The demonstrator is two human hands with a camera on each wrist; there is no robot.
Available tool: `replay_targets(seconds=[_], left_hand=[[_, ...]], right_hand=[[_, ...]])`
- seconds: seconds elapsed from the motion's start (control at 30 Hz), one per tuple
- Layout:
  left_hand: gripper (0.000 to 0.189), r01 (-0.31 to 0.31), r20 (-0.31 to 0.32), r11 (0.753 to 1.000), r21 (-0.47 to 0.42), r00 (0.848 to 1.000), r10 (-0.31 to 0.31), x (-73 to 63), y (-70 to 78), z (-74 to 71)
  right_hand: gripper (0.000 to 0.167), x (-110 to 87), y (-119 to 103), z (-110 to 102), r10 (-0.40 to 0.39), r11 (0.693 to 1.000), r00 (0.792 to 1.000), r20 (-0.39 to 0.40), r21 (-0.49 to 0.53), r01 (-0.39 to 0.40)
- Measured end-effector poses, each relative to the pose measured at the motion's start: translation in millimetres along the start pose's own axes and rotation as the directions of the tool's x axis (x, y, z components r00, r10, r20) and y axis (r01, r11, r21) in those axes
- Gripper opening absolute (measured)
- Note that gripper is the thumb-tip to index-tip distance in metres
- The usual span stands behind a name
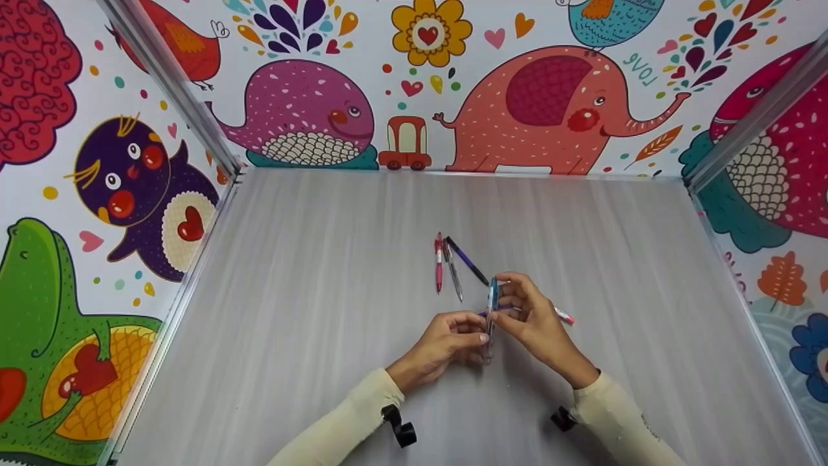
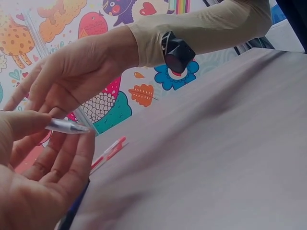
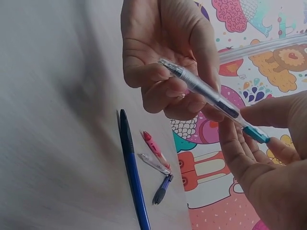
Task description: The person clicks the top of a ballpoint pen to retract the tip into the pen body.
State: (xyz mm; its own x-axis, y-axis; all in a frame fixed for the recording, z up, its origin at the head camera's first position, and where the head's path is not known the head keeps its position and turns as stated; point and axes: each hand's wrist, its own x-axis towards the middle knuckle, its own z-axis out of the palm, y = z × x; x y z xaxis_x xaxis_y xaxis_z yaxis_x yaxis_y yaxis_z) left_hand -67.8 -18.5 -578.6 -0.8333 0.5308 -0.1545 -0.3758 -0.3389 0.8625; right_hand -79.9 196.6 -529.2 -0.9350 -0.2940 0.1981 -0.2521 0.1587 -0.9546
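A clear pen (image 1: 490, 323) with a teal end is held upright between both hands. The left hand (image 1: 446, 340) pinches its lower part between thumb and fingers. Higher up, the right hand (image 1: 533, 323) grips it near the teal end. In the right wrist view the pen (image 3: 206, 93) lies slanted, its clear tip by the left hand's (image 3: 168, 52) fingers and its teal end at the right hand (image 3: 268, 172). The left wrist view shows the tip of the pen (image 2: 69, 126) against the left fingers.
On the grey table (image 1: 310, 259) lie a pink pen (image 1: 438, 265), a clear pen (image 1: 455, 275) and a dark pen (image 1: 467, 260) beyond the hands. A blue pen (image 3: 134, 182) lies partly behind the hands in the head view. Right of them is a red-and-white pen (image 1: 565, 315). Printed walls surround the table.
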Motion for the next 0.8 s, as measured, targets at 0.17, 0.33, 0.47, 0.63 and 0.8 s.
replay_targets(seconds=[0.17,0.33,0.47,0.63,0.8], left_hand=[[0.018,-0.012,-0.015,0.999,0.041,1.000,0.012,-0.4,3.5,-1.7],[0.023,-0.043,-0.012,0.992,0.119,0.999,0.044,-1.5,6.4,-5.5],[0.028,-0.078,-0.017,0.970,0.232,0.996,0.084,-1.9,7.9,-9.0],[0.029,-0.104,-0.036,0.928,0.358,0.991,0.125,-4.2,8.5,-14.4],[0.026,-0.115,-0.059,0.890,0.441,0.986,0.157,-7.2,10.0,-20.7]], right_hand=[[0.061,0.9,1.3,1.9,-0.026,1.000,0.999,-0.023,-0.002,0.026],[0.051,0.5,3.7,2.5,-0.068,0.998,0.996,-0.058,0.010,0.069],[0.045,0.5,6.7,2.1,-0.095,0.995,0.993,-0.073,0.016,0.096],[0.036,1.5,11.3,0.5,-0.109,0.993,0.992,-0.068,0.032,0.111],[0.033,0.4,12.4,-2.1,-0.076,0.997,0.995,-0.058,0.000,0.076]])
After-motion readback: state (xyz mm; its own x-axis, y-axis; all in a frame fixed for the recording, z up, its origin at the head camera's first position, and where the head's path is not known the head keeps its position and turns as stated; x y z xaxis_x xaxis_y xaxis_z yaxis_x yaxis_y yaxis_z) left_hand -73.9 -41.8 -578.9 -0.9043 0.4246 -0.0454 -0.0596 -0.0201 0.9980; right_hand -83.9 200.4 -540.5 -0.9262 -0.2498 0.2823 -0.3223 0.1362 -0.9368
